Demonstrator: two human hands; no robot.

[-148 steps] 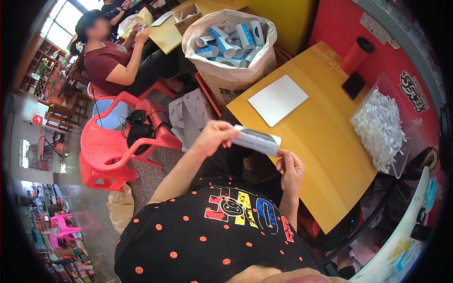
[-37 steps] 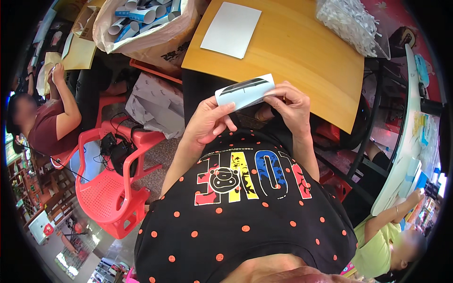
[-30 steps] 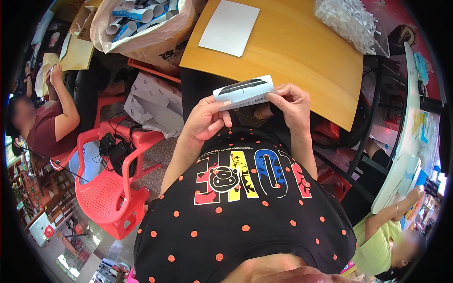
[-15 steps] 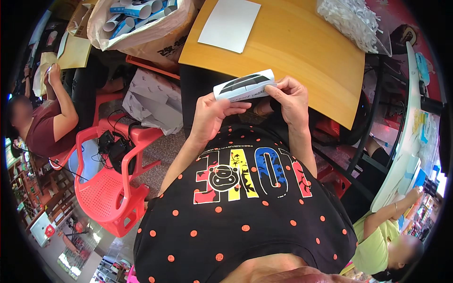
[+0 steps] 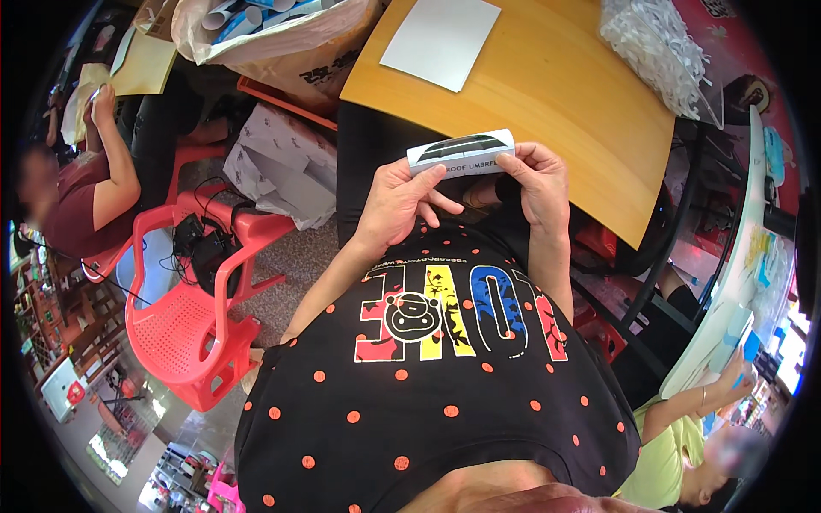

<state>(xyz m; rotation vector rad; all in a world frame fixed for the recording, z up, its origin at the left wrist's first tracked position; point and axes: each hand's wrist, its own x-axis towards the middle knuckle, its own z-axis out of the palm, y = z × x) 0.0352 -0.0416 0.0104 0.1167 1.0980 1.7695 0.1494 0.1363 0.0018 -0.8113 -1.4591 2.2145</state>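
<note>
A white card sleeve (image 5: 462, 164), curled into a tube and printed with a dark umbrella picture, is held level in front of my body, by the near edge of the wooden table. My left hand (image 5: 395, 205) grips its left end, thumb on the front face and the lower fingers partly loose beneath. On the right end, my right hand (image 5: 542, 184) pinches the card between thumb and fingers. The back of the sleeve is hidden from view.
On the wooden table (image 5: 547, 111) lie a stack of white sheets (image 5: 440, 41) and a clear bag of white strips (image 5: 654, 56). An open sack (image 5: 299, 73) of blue-and-white tubes stands left of it. A red chair (image 5: 184, 329) holds black cables; people sit at both sides.
The sleeve has turned more level and looks more tightly curled. My left thumb has shifted onto its front face. The whole view has moved slightly.
</note>
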